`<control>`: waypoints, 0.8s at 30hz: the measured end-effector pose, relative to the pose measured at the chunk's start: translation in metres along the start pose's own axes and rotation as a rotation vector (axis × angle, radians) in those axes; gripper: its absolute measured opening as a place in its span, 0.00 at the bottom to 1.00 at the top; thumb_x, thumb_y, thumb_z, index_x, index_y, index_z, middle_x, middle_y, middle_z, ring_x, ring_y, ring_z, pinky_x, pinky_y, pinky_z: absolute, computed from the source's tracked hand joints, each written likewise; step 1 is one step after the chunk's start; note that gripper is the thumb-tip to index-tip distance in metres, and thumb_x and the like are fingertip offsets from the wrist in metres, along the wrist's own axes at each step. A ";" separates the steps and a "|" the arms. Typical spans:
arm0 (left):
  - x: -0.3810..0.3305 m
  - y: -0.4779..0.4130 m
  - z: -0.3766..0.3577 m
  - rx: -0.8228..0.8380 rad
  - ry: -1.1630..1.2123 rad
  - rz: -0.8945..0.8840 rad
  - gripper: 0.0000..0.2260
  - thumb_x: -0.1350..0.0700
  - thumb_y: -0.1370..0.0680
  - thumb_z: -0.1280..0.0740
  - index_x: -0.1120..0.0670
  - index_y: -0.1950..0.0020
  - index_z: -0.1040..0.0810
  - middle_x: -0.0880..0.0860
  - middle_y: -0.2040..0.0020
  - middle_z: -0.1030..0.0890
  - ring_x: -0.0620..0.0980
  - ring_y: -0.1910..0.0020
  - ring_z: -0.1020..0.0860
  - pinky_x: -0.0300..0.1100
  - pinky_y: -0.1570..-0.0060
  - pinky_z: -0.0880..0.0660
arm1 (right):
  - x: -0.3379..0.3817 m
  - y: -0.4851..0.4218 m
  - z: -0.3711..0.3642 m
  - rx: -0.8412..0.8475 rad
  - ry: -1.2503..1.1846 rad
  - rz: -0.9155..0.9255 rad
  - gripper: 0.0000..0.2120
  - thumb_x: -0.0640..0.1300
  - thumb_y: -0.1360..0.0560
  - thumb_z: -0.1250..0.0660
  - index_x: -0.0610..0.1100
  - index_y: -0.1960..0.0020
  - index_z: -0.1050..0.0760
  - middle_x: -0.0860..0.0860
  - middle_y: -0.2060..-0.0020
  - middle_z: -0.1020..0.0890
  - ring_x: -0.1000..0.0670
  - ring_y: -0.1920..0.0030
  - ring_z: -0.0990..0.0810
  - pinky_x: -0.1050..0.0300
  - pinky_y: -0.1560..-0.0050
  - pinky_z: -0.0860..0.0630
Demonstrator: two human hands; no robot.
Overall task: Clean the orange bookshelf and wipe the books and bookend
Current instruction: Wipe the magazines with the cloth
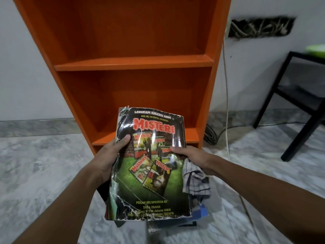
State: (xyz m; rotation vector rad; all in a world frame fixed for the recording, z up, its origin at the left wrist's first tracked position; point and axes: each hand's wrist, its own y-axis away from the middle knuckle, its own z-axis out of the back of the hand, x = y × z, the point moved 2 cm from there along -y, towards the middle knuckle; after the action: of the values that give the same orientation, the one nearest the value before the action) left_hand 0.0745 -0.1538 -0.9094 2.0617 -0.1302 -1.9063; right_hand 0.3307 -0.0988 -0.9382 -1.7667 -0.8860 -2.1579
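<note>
The person holds a worn book (151, 166) with a glossy, cracked cover marked "MISTERI" in both hands, in front of the orange bookshelf (133, 62). The book is tilted, its top edge toward the lowest shelf and its bottom edge nearest the camera.

The left hand (109, 155) grips the book's left edge, thumb pressed on the cover and fingers curled beneath. The right hand (191, 155) grips the right edge in the same way, thumb on the cover. A checked cloth (195, 180) is bunched under the right hand, against the book's right edge.

Below the book, a pile of other books (198, 215) lies on the marble floor (44, 164). The shelves in view carry nothing. To the right of the bookshelf a white cable (226, 95) runs down the wall, and farther right stands a black table (302, 110).
</note>
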 end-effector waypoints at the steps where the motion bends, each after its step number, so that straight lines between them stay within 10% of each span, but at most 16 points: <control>1: -0.003 -0.001 0.001 -0.059 -0.046 -0.008 0.21 0.44 0.26 0.29 0.56 0.41 0.21 0.62 0.48 0.16 0.63 0.49 0.17 0.58 0.45 0.22 | 0.007 0.002 -0.001 -0.016 0.032 0.049 0.17 0.57 0.22 0.36 0.48 0.41 0.21 0.53 0.49 0.14 0.54 0.47 0.16 0.53 0.38 0.26; 5: -0.013 -0.007 -0.006 -0.265 -0.102 -0.022 0.23 0.44 0.24 0.30 0.57 0.36 0.25 0.60 0.45 0.18 0.58 0.51 0.18 0.50 0.55 0.21 | 0.033 0.005 -0.009 -0.159 0.034 0.264 0.13 0.50 0.22 0.32 0.48 0.39 0.21 0.53 0.48 0.14 0.53 0.46 0.16 0.55 0.42 0.23; 9: -0.039 -0.004 -0.025 -0.476 -0.294 -0.132 0.39 0.33 0.27 0.33 0.47 0.23 0.43 0.57 0.25 0.39 0.62 0.29 0.34 0.63 0.35 0.30 | 0.058 0.013 -0.031 -0.246 0.203 0.491 0.09 0.49 0.22 0.31 0.55 0.42 0.22 0.60 0.49 0.16 0.62 0.47 0.19 0.70 0.51 0.24; 13: -0.078 0.016 -0.051 -0.161 -0.062 -0.129 0.51 0.19 0.38 0.41 0.43 0.21 0.44 0.55 0.24 0.37 0.62 0.26 0.37 0.65 0.35 0.35 | 0.068 0.023 -0.052 -0.534 0.484 0.631 0.06 0.54 0.22 0.33 0.52 0.51 0.23 0.55 0.59 0.17 0.56 0.58 0.19 0.57 0.57 0.21; 17: -0.101 0.034 -0.058 0.227 0.101 0.015 0.40 0.32 0.31 0.31 0.54 0.27 0.34 0.62 0.36 0.23 0.66 0.38 0.24 0.64 0.44 0.25 | 0.066 0.036 -0.073 -0.666 0.760 0.785 0.07 0.48 0.23 0.33 0.51 0.57 0.30 0.55 0.70 0.28 0.53 0.72 0.30 0.63 0.75 0.37; 24: -0.070 0.023 -0.011 0.122 -0.174 0.184 0.06 0.66 0.19 0.38 0.65 0.44 0.30 0.63 0.57 0.19 0.57 0.63 0.16 0.53 0.60 0.17 | 0.021 0.026 -0.093 -0.360 0.901 0.649 0.09 0.55 0.21 0.36 0.51 0.48 0.29 0.56 0.59 0.24 0.53 0.61 0.24 0.53 0.61 0.25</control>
State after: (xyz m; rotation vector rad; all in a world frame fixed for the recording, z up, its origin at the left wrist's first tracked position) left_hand 0.0823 -0.1536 -0.8352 1.8802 -0.4716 -2.0024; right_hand 0.2628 -0.1688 -0.9190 -0.7795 0.2681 -2.3042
